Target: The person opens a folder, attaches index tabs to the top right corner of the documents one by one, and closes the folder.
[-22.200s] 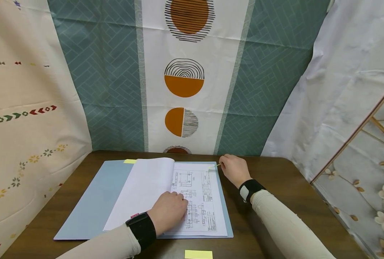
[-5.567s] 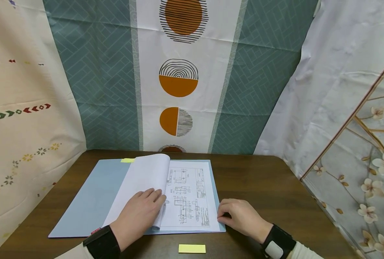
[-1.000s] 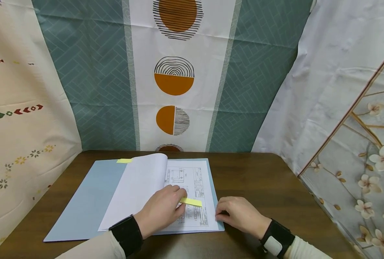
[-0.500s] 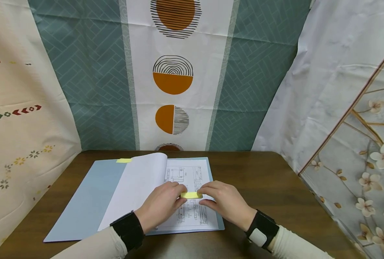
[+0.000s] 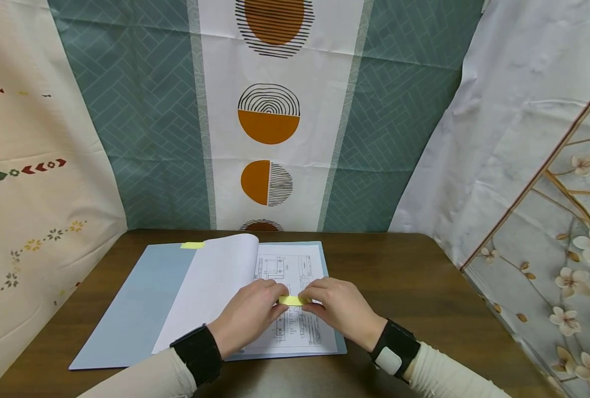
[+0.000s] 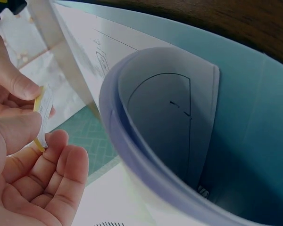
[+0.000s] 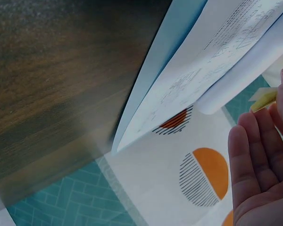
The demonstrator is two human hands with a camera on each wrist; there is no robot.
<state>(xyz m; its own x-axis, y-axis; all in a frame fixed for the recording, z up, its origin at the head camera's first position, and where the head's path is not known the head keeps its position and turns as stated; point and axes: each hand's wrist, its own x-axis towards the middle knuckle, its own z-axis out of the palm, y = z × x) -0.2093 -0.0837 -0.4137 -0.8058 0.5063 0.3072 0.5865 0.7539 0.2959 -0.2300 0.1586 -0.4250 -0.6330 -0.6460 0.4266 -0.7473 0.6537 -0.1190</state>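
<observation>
Over the open page, a small yellow sticky-note pad (image 5: 291, 300) is held between both hands. My left hand (image 5: 250, 310) pinches its left end between thumb and fingers. The right hand (image 5: 343, 309) pinches the opposite end. In the left wrist view the pad (image 6: 43, 117) shows a pale printed side, with a thumb from each hand against it. Beneath the hands lies a light blue folder (image 5: 140, 309), opened flat, with white sheets (image 5: 215, 287) turned over to the left. The page on the right (image 5: 275, 265) carries technical drawings, partly hidden by the hands.
A yellow sticky note (image 5: 192, 245) is stuck near the folder's top edge. The dark wooden table (image 5: 399, 276) extends to the right of the folder. Patterned fabric (image 5: 270, 182) hangs behind the table and at both sides.
The pad, lying at the table front 5.6 s ago, was lifted by the left hand. The right hand then left the page's lower right corner and took the pad's other end.
</observation>
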